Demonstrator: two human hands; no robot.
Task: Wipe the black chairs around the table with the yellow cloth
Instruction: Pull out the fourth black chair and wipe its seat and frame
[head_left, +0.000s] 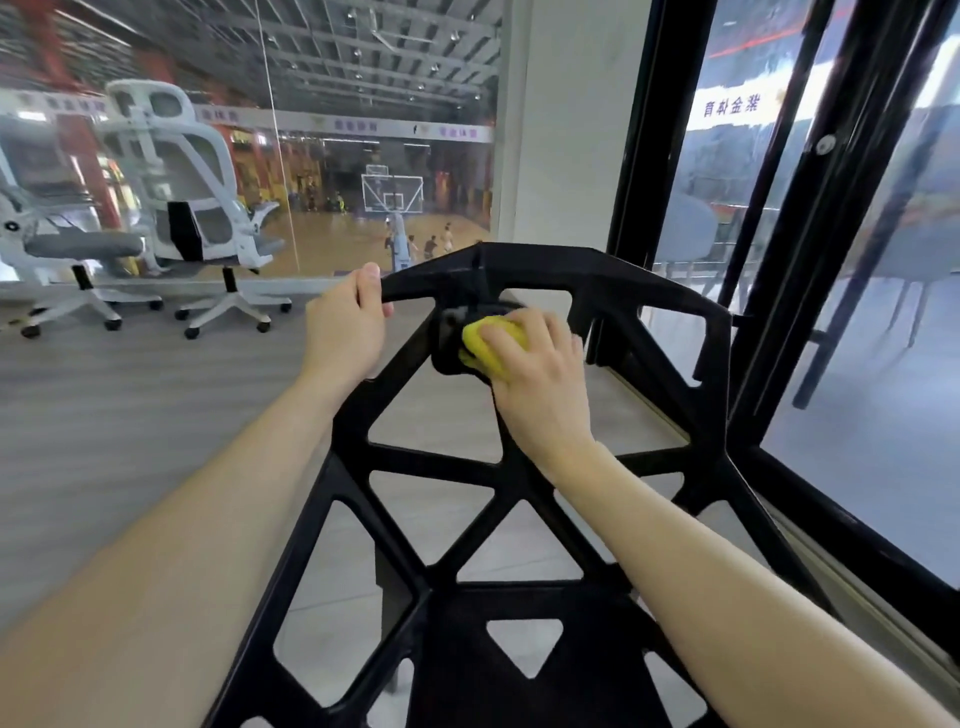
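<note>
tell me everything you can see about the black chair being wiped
The black chair is a rigid, slightly glossy frame, plastic by its look, built of flat angular struts with triangular and trapezoid cut-outs through which the grey floor shows. It fills the lower middle of the view, its angular top rail farthest from the camera, beside a black-framed window. The left hand grips the left end of that rail. The right hand presses a bunched yellow cloth onto a central hub where struts meet. Its legs are mostly hidden.
</note>
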